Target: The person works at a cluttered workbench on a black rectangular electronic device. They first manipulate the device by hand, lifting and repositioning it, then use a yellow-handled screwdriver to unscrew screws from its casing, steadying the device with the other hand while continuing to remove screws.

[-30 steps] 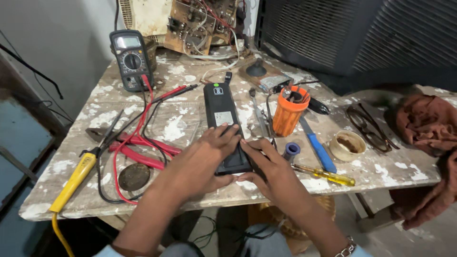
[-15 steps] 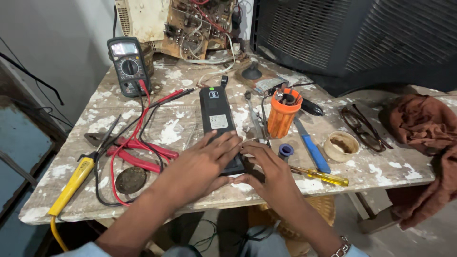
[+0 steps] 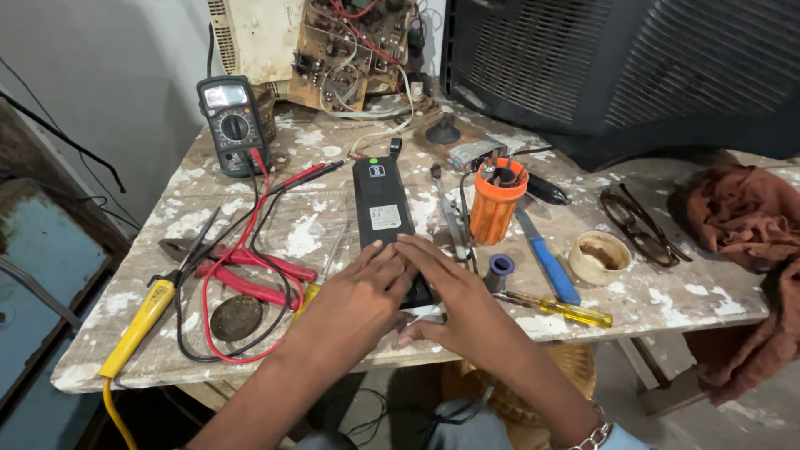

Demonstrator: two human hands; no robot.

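Both hands, left hand (image 3: 354, 296) and right hand (image 3: 454, 296), lie flat with fingers spread on the near end of one long black device (image 3: 382, 208) lying on the worktop (image 3: 667, 300). Around it I count one multimeter (image 3: 233, 121), one orange holder (image 3: 497, 200), two screwdrivers: blue (image 3: 546, 260) and yellow (image 3: 558, 308).

On the table lie 1 long black device (image 3: 379, 204), 1 multimeter (image 3: 232, 123), 2 screwdrivers (image 3: 550, 267), 1 orange holder (image 3: 496, 202), 1 pair of glasses (image 3: 637, 225), 1 red-handled pliers (image 3: 254, 275) and 2 hands (image 3: 358, 296).
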